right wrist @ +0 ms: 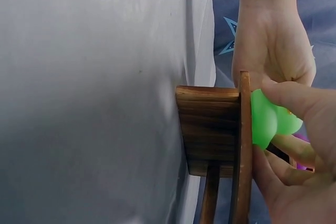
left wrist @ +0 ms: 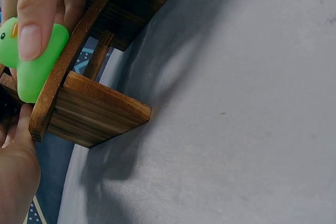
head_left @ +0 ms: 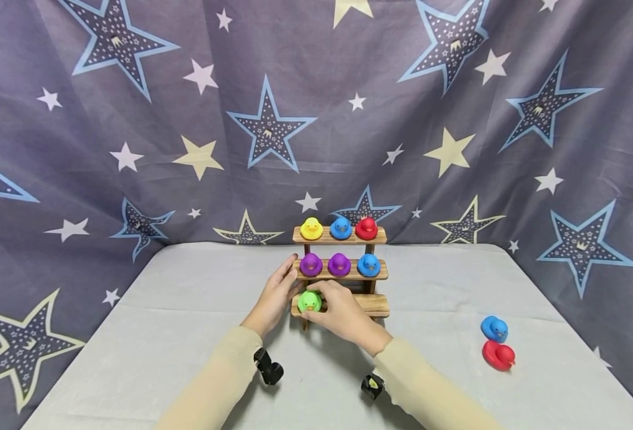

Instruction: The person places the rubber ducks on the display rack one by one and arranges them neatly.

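Observation:
A three-tier wooden rack [head_left: 374,306] stands on the table with rubber ducks on its steps. At the left end of its bottom step sits a green duck [head_left: 309,302]. My right hand [head_left: 347,313] pinches this duck between thumb and fingers; in the right wrist view the green duck [right wrist: 264,121] sits right against the step board. Along the rack's left side, my left hand [head_left: 275,297] has its fingers extended, touching the end of the step. Two purple ducks [head_left: 340,264] and a blue duck [head_left: 368,265] fill the middle step.
Yellow [head_left: 312,229], blue [head_left: 341,228] and red [head_left: 366,228] ducks line the top step. Off to the right on the table lie another blue duck [head_left: 494,329] and a red duck [head_left: 498,356]. A star-patterned curtain [head_left: 316,71] hangs behind the table.

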A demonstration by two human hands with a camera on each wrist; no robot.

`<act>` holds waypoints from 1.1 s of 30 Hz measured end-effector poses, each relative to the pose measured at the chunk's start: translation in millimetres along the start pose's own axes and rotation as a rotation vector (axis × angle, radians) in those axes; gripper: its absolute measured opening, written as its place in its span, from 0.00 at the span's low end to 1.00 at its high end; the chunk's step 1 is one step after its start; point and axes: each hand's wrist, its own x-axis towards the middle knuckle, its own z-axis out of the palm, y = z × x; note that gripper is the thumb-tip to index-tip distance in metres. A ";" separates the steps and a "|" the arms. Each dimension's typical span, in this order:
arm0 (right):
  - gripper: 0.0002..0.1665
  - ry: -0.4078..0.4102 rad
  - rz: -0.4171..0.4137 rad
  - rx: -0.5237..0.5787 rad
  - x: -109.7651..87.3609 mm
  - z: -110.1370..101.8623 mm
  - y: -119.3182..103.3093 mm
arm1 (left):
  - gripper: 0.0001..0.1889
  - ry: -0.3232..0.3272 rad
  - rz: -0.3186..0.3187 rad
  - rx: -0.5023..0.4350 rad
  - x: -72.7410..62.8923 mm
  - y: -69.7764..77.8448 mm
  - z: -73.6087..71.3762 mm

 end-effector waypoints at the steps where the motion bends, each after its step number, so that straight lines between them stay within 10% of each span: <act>1: 0.31 0.001 -0.005 0.003 -0.4 -0.4 0.1 | 0.28 -0.001 0.001 -0.001 -0.1 0.0 -0.1; 33: 0.28 -0.008 0.012 0.034 -34.0 -31.8 19.8 | 0.29 0.014 0.010 -0.008 1.0 -2.7 0.0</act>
